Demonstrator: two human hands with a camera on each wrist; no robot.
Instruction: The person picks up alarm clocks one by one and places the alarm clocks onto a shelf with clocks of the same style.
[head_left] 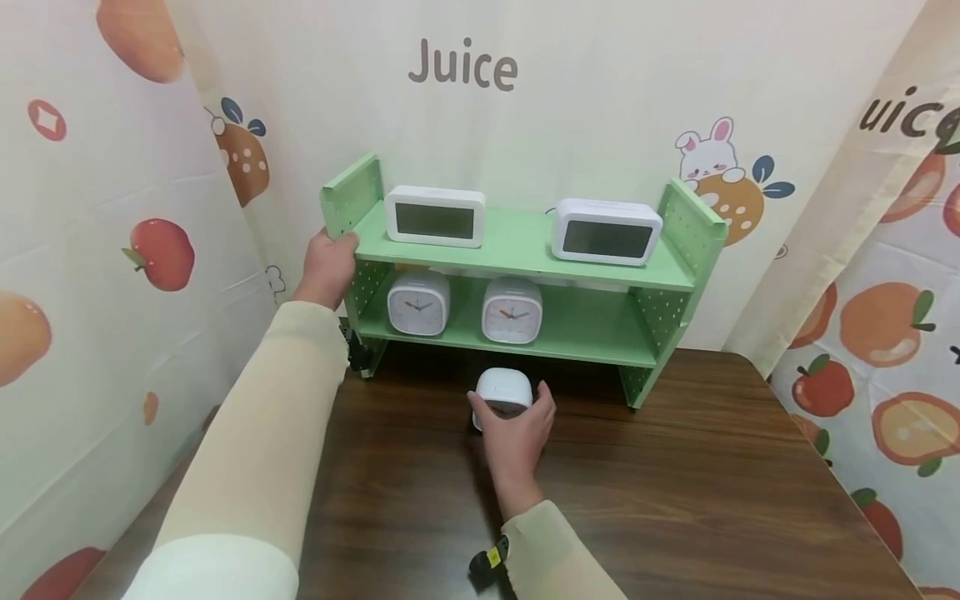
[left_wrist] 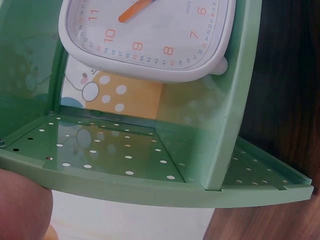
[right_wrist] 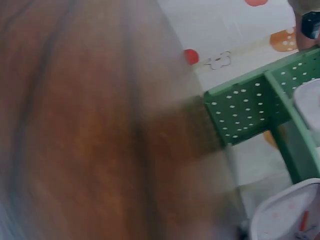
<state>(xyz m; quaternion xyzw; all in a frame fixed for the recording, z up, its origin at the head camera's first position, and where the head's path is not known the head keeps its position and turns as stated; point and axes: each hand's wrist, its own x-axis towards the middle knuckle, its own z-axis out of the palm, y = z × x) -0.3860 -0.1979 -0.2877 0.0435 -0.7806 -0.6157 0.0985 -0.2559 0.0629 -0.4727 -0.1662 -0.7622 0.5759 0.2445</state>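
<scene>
My left hand (head_left: 330, 271) grips the left side of a green two-tier shelf (head_left: 517, 254), at the height of its upper board. In front of the shelf, my right hand (head_left: 519, 437) holds a white alarm clock (head_left: 504, 383) between thumb and fingers, its rounded top showing and part of it hidden by the hand. Two similar white clocks, a left one (head_left: 418, 304) and a right one (head_left: 512, 311), stand on the lower board facing me. The left wrist view shows a clock dial (left_wrist: 145, 45) close up, with part of my left hand (left_wrist: 22, 205) at the panel's edge.
On the upper board stand two white digital clocks with dark screens, one at left (head_left: 435, 217) and one at right (head_left: 607, 232). The shelf's legs rest on a dark wooden table (head_left: 675, 500). Fruit-printed curtains (head_left: 600, 83) hang behind and at both sides.
</scene>
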